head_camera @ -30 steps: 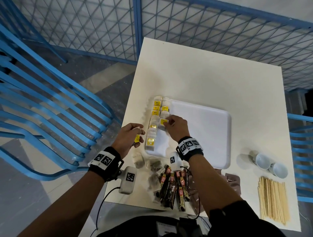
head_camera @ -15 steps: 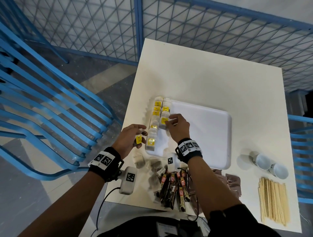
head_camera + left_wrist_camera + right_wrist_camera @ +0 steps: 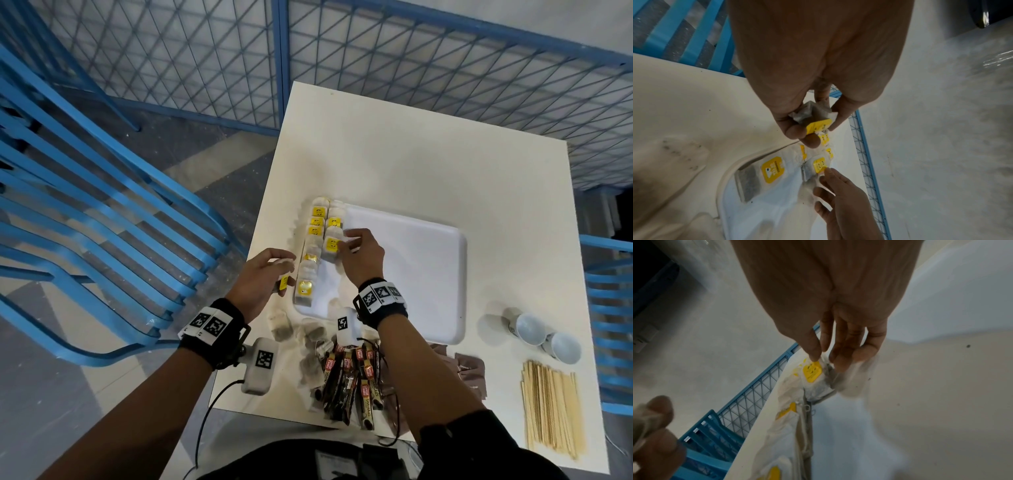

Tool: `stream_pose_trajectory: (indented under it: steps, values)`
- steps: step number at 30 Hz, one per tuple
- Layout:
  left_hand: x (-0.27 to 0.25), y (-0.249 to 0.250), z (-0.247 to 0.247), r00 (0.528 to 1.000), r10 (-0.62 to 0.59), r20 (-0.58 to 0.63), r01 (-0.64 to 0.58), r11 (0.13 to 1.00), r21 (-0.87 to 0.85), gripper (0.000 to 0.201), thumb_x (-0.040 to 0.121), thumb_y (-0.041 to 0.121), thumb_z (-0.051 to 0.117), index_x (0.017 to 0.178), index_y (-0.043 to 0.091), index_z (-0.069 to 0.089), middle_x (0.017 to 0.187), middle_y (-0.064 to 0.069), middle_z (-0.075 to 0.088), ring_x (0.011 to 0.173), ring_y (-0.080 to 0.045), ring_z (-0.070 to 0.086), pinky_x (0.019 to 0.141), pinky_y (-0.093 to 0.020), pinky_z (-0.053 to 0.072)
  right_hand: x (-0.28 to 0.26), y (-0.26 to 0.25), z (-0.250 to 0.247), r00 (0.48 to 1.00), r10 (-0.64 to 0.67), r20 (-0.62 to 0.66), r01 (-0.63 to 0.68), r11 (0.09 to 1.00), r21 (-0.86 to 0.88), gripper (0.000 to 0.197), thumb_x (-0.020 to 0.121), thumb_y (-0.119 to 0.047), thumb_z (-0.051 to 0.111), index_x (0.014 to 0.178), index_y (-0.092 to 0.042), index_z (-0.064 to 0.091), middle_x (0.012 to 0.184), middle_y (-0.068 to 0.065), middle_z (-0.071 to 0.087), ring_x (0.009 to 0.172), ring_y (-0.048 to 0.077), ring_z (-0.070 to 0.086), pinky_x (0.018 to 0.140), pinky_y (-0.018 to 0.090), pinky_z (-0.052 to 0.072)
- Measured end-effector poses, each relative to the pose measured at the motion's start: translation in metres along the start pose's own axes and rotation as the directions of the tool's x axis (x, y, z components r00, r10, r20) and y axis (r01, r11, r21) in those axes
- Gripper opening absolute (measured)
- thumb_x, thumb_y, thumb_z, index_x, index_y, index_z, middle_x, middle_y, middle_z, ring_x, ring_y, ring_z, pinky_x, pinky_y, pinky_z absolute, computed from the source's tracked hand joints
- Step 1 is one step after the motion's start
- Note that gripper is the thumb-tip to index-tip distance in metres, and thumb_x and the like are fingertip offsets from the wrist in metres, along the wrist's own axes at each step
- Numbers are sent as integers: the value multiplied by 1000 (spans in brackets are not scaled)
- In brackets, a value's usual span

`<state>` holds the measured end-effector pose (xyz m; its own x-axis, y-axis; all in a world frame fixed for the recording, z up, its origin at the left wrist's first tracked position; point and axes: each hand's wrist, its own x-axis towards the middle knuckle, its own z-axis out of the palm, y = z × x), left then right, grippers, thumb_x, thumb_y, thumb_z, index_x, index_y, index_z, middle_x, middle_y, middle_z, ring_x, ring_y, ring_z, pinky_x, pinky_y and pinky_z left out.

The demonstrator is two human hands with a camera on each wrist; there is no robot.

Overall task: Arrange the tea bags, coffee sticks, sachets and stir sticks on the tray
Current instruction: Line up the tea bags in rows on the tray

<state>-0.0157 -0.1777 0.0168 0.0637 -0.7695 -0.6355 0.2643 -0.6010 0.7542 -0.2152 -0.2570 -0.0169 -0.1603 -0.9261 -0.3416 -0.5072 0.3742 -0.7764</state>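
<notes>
A white tray (image 3: 418, 274) lies on the table with tea bags in two rows along its left edge. With thumb and fingers, my right hand (image 3: 344, 240) (image 3: 824, 360) pinches the nearest tea bag of the inner row (image 3: 331, 245) (image 3: 813, 374), at its yellow tag. Just left of the tray, my left hand (image 3: 286, 270) (image 3: 818, 128) holds another tea bag (image 3: 809, 112), whose yellow tag (image 3: 283, 283) hangs below the fingers. The nearest tea bag of the outer row (image 3: 305, 289) (image 3: 764, 172) lies flat by the tray's corner.
Loose tea bags (image 3: 308, 337) and dark coffee sticks (image 3: 349, 383) lie at the table's near edge. Further right are brown sachets (image 3: 471, 368), wooden stir sticks (image 3: 548, 411) and two white cups (image 3: 544, 337). Blue chairs and a mesh fence surround the table.
My right hand's fingers have shifted slightly on the tea bag in the inner row. My left hand has drifted a little toward the tray, still holding its tea bag.
</notes>
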Motion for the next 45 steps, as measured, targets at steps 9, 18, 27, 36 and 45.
stream_pose_trajectory:
  steps: [9, 18, 27, 36, 45]
  values:
    - [0, 8, 5, 1000, 29, -11, -29, 1000, -9, 31, 96, 9, 68, 125, 5, 59, 98, -16, 73, 75, -25, 61, 57, -31, 40, -31, -36, 5, 907, -199, 371, 194, 980, 51, 15, 95, -33, 66, 99, -21, 75, 82, -12, 70, 71, -1, 62, 75, 28, 53]
    - [-4, 12, 8, 998, 48, -35, -49, 999, -24, 30, 101, 24, 62, 111, -4, 60, 89, -20, 73, 62, -23, 57, 51, -28, 37, -37, -43, -1, 854, -281, 437, 287, 957, 54, 13, 91, -26, 72, 103, -21, 75, 91, -7, 73, 75, 7, 65, 74, 24, 53]
    - [-6, 16, 9, 998, 28, -56, -34, 993, -112, 27, 102, 28, 60, 106, 1, 66, 91, -14, 73, 57, -22, 57, 47, -27, 36, -40, -48, -8, 900, -265, 346, 253, 964, 80, 3, 92, -21, 71, 93, -21, 73, 77, -12, 69, 65, 1, 62, 74, 25, 53]
    - [-5, 13, 8, 969, 187, -161, -194, 981, -28, 21, 94, 14, 70, 114, 6, 65, 95, -13, 69, 62, -20, 60, 52, -30, 36, -43, -43, -11, 897, -255, 362, 227, 967, 120, 3, 91, -21, 72, 91, -24, 73, 81, -3, 73, 65, 5, 63, 73, 26, 55]
    - [-11, 17, 7, 918, 377, -124, -354, 919, 176, 8, 90, 13, 76, 94, 18, 71, 82, 0, 71, 61, -8, 59, 52, -15, 42, -52, -54, -15, 867, -358, 347, 351, 932, 84, 24, 90, -34, 73, 113, -29, 71, 99, -14, 65, 84, 0, 58, 77, 11, 44]
